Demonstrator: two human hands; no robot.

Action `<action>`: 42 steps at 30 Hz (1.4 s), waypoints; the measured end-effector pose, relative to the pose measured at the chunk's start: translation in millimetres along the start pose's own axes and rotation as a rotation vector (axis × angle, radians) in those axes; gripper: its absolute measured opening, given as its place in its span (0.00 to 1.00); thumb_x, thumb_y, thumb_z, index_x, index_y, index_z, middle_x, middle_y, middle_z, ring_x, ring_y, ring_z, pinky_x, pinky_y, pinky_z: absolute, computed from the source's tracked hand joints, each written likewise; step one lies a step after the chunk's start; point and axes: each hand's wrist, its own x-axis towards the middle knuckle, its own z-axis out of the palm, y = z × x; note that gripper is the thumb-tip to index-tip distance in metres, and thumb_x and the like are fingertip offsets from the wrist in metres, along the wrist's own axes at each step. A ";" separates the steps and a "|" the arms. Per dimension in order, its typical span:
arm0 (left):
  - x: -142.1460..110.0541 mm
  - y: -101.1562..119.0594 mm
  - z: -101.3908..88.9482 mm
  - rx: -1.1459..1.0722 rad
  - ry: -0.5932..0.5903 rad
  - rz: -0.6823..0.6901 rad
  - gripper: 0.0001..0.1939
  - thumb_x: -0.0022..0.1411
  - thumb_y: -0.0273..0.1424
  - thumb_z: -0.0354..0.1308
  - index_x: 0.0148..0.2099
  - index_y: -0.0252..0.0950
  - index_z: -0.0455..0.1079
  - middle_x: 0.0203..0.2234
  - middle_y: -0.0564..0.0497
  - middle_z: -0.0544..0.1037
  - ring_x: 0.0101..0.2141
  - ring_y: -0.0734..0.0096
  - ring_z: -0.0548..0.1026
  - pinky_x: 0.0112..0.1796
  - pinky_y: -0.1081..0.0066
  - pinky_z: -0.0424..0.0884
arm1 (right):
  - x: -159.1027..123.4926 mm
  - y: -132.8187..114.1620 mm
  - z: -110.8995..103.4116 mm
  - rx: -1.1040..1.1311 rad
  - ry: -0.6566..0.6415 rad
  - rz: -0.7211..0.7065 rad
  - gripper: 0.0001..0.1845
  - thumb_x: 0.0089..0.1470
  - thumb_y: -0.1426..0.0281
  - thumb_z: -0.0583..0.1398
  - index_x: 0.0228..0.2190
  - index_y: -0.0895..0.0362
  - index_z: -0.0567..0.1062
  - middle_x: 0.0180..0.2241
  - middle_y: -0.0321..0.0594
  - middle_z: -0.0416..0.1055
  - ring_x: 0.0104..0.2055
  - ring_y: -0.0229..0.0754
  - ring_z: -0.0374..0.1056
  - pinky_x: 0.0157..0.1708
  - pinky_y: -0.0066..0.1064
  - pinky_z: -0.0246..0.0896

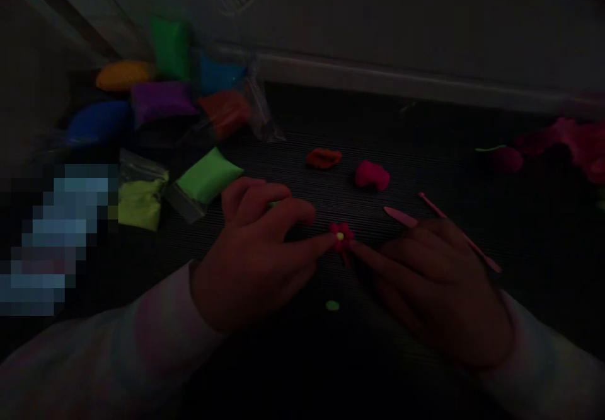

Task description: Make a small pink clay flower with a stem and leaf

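Note:
The scene is very dark. A tiny pink clay flower (341, 235) with a yellow centre lies on the dark tabletop (331, 357). My left hand (258, 259) pinches its left side with thumb and fingertip. My right hand (437, 287) touches the flower's right side with one extended finger. A thin pink modelling tool (460, 234) lies across the back of my right hand, and a second, flatter pink tool (401, 216) sits just beyond its fingers. A small green clay bit (332, 306) rests between my wrists.
A red clay piece (324, 158) and a pink clay lump (372, 176) lie behind the hands. Bags of coloured clay (163, 98) are piled at the back left, with two green bags (208, 175) nearer. More pink clay (579, 142) sits at the far right.

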 end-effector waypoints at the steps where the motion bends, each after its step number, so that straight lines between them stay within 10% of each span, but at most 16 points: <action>1: -0.1 -0.1 0.2 0.001 -0.007 0.006 0.12 0.52 0.31 0.54 0.40 0.50 0.68 0.33 0.52 0.69 0.39 0.60 0.60 0.40 0.55 0.55 | -0.6 -0.3 0.2 -0.005 -0.003 -0.001 0.16 0.50 0.73 0.53 0.43 0.59 0.67 0.24 0.36 0.68 0.27 0.40 0.59 0.29 0.39 0.52; 42: 5.2 2.8 9.6 -0.103 -0.070 0.093 0.13 0.57 0.27 0.50 0.45 0.39 0.66 0.41 0.55 0.74 0.42 0.65 0.66 0.43 0.60 0.56 | -2.3 -12.7 1.0 -0.045 0.026 -0.007 0.11 0.47 0.71 0.57 0.36 0.58 0.71 0.25 0.36 0.70 0.26 0.38 0.61 0.28 0.37 0.52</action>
